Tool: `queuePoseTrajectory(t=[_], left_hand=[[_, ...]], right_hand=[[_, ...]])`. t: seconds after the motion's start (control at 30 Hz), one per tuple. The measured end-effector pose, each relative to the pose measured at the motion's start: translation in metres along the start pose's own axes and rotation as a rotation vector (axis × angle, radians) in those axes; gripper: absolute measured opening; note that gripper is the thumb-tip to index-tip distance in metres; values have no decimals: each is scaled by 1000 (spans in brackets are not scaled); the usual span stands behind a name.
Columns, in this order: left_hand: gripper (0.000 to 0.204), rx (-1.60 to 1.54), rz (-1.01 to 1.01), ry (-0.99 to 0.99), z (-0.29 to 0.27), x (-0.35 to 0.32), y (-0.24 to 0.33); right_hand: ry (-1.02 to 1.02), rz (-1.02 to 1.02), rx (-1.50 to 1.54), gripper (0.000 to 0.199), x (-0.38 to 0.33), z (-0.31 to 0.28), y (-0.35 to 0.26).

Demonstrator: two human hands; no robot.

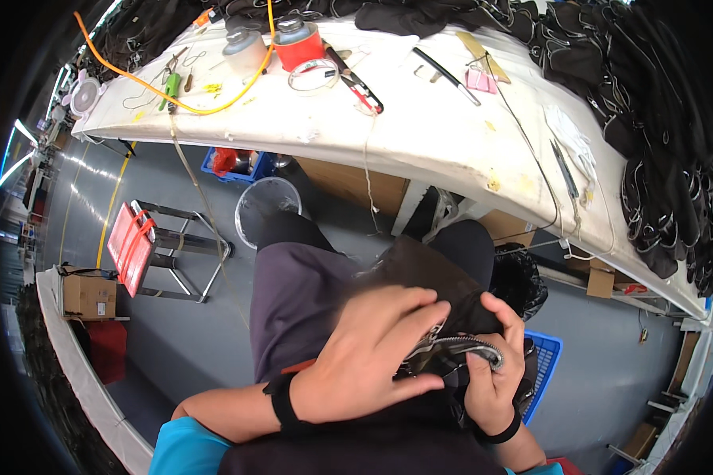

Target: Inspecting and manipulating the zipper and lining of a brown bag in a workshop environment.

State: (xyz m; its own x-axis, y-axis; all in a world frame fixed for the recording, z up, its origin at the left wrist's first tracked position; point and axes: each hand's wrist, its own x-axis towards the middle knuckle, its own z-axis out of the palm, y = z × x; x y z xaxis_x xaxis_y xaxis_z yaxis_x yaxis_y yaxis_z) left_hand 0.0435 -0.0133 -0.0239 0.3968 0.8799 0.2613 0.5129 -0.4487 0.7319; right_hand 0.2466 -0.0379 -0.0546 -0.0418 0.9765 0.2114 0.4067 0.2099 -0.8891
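Over my lap lies a dark fabric piece [420, 269], with a curved edge of silvery teeth like a zipper [461, 342] near its right end. My right hand [497, 372] grips this toothed edge, the thumb pressed on it and the fingers curled behind. From the left, my left hand [360, 344] reaches over the fabric, palm down, fingers stretched and thumb apart. Its fingertips are close to the toothed edge; whether they touch the cloth I cannot tell. The fabric's underside is hidden by my hands.
A white-covered table [293, 131] curves ahead, carrying glue pots [297, 46], a tape roll [313, 75], scissors [564, 168] and heaped black pieces [665, 174]. Below stand a bin [268, 190], a stool [135, 245] and a blue crate [558, 360]. An orange hose [131, 79] hangs at upper left.
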Motion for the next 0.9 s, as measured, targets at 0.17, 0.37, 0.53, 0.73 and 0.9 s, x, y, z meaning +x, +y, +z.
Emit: queuePoseTrajectory(t=[0.17,0.37,0.53,0.73,0.9], left_hand=[[29,-259,37,-222,18,2,-33],[24,-986,-157,-624,16,0,-26],[24,-943,-141,-600,14,0,-14],[27,-448,-17,-189,-3,5,2],[21,-391,5,-274,-6,12,2]], right_hand=[[-88,139,280,20,5,-11,-8],[-181,840,1010,46,-3,-10,-15],[-436,558,953,41,-9,-17,-3],[-274,798,951,13,-7,-15,-13],[-252,762,952,13,-6,-13,-16]])
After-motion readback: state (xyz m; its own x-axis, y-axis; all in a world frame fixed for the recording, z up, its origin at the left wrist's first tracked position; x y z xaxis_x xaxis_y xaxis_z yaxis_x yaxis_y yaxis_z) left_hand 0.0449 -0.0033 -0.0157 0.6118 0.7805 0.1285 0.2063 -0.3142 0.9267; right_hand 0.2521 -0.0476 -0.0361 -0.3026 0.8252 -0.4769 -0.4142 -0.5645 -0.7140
